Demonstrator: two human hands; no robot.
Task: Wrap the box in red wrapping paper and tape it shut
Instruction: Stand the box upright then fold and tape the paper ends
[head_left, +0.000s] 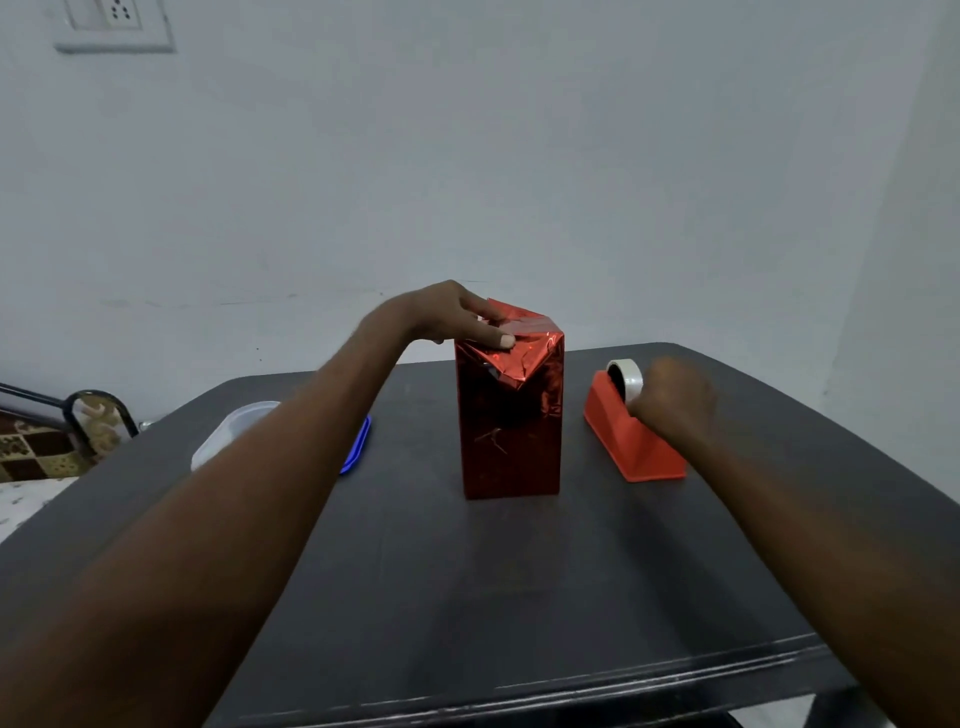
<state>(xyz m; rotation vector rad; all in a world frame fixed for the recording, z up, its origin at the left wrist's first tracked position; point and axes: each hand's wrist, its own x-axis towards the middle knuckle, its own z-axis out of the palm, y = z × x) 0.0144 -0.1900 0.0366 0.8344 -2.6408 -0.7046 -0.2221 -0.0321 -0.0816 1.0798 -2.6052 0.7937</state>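
The box (510, 410) is standing upright at frame centre, long axis vertical. The left hand (457, 317) is pressing its top folds flat, fingers spread; the blurred right hand (670, 397) is reaching the dispenser (631, 441) to the right, grip unclear.

One wrapped box (511, 415), one tape dispenser (631, 436), one tape roll (629, 382), one clear plastic container (231, 431), one blue lid (358, 447), one dark table (519, 597), one wall socket (114, 23), two hands, left hand (452, 314), right hand (672, 392)
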